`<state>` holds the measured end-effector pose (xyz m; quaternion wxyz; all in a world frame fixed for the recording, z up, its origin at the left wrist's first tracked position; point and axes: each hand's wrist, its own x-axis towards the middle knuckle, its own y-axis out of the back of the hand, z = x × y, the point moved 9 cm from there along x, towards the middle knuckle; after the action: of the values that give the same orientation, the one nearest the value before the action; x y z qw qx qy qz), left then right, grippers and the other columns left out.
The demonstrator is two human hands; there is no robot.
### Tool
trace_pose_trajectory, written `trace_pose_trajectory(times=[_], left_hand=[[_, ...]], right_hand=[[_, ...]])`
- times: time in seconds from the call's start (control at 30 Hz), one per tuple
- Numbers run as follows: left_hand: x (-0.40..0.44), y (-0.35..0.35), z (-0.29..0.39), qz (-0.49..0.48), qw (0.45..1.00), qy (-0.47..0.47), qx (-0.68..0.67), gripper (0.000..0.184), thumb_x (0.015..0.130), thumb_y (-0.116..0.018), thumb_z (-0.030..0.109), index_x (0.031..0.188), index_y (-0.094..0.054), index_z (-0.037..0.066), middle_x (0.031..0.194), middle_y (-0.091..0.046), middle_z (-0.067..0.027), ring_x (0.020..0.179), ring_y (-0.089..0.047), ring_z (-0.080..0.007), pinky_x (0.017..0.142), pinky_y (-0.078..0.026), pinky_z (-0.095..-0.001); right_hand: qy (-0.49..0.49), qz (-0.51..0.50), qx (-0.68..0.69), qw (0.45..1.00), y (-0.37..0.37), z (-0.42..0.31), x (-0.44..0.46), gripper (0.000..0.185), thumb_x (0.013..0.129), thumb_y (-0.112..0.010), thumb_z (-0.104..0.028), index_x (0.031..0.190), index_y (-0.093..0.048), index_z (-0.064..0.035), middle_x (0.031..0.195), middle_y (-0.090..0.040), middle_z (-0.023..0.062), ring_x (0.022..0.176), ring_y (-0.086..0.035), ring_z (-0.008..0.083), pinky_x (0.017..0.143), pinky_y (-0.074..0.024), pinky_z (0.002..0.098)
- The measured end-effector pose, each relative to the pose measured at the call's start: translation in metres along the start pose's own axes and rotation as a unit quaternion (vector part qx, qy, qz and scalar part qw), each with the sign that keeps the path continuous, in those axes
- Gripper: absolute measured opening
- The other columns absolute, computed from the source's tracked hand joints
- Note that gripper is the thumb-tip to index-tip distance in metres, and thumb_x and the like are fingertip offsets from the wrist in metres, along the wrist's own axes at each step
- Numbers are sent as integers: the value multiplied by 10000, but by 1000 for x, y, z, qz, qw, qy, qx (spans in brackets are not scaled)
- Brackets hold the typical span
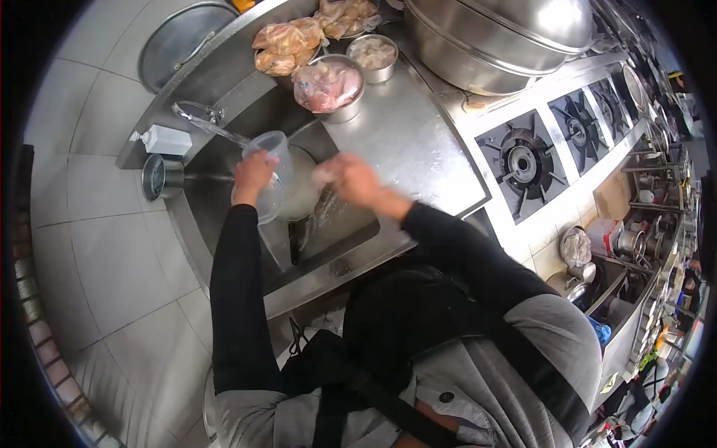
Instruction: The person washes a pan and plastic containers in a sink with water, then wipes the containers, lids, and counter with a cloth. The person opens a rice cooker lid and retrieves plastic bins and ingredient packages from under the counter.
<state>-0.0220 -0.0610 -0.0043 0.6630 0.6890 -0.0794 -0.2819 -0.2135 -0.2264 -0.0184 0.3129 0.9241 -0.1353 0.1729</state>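
Bright light leaves white glare on the stainless-steel table (437, 153) and domed lid (534, 19); motion blurs the right hand (355, 181); fisheye edges bend into black.

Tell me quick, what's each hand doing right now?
Left hand: closed on a clear plastic container.
Right hand: blurred over the sink; cannot tell if it holds anything.
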Motion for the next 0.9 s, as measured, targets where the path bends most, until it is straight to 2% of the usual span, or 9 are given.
trace_pose_trajectory(times=[0.13,0.17,0.23,0.37,0.53,0.67,0.77,0.83,0.9], left_hand=[[2,22,-10,17,999,44,0,544,873,-558,565,1148,-672,110,1170,-657,-190,1099,-610,-399,935,-479,-505],[0,26,-10,17,998,57,-10,548,870,-561,566,1149,-674,108,1169,-658,-190,1105,-609,-398,937,-480,-502],[7,33,-11,28,996,82,-27,557,866,-566,567,1151,-678,102,1167,-661,-190,1117,-606,-396,941,-480,-494],[32,21,-11,42,996,84,-9,610,856,-566,587,1193,-664,88,1173,-658,-200,1121,-606,-395,944,-482,-482],[24,64,-23,79,987,132,35,708,842,-518,681,1166,-680,73,1170,-661,-203,1124,-606,-395,955,-476,-475],[5,93,-30,79,989,112,51,760,839,-472,734,1148,-688,74,1165,-664,-203,1112,-612,-397,942,-475,-477],[-13,85,-78,136,970,196,-41,805,833,-436,767,1131,-692,64,1156,-664,-212,1106,-611,-404,935,-473,-476],[-30,24,-159,184,891,306,-282,712,841,-544,687,1134,-686,54,1101,-694,-163,1092,-636,-334,898,-492,-442],[-41,-71,-207,194,669,368,-617,663,843,-615,620,1155,-674,38,1071,-704,-131,1089,-640,-279,870,-504,-418]], right_hand=[[-135,-79,-10,988,179,63,-75,473,909,-605,-385,1229,-593,-37,1195,-597,211,1127,-571,364,980,-448,445],[-45,-106,-170,979,204,43,-99,646,933,-560,-448,1377,-453,9,1346,-491,264,1273,-465,393,1084,-355,471],[-131,-85,-331,931,178,64,-155,706,922,-575,-400,1461,-352,-2,1461,-322,333,1341,-343,499,1142,-259,532],[-34,-45,-212,976,51,-11,-119,400,804,-568,-73,1200,-623,-68,1316,-537,185,1261,-478,391,1013,-424,502],[171,16,37,984,55,-37,-30,276,731,-645,-41,999,-701,-67,1032,-685,140,971,-635,313,847,-517,408],[-44,57,-141,987,174,86,32,231,787,-639,-164,971,-712,-46,1086,-684,165,1067,-604,353,944,-477,441],[-16,99,-266,959,142,119,22,246,834,-587,-167,1040,-707,-108,1175,-636,156,1120,-556,343,973,-433,468],[-59,57,-295,952,91,85,-14,256,831,-581,-157,1054,-705,-143,1183,-610,155,1106,-552,347,941,-443,475],[-89,-76,-217,969,7,49,-45,293,778,-605,-94,1052,-694,-146,1129,-605,157,1082,-562,332,895,-462,463]])
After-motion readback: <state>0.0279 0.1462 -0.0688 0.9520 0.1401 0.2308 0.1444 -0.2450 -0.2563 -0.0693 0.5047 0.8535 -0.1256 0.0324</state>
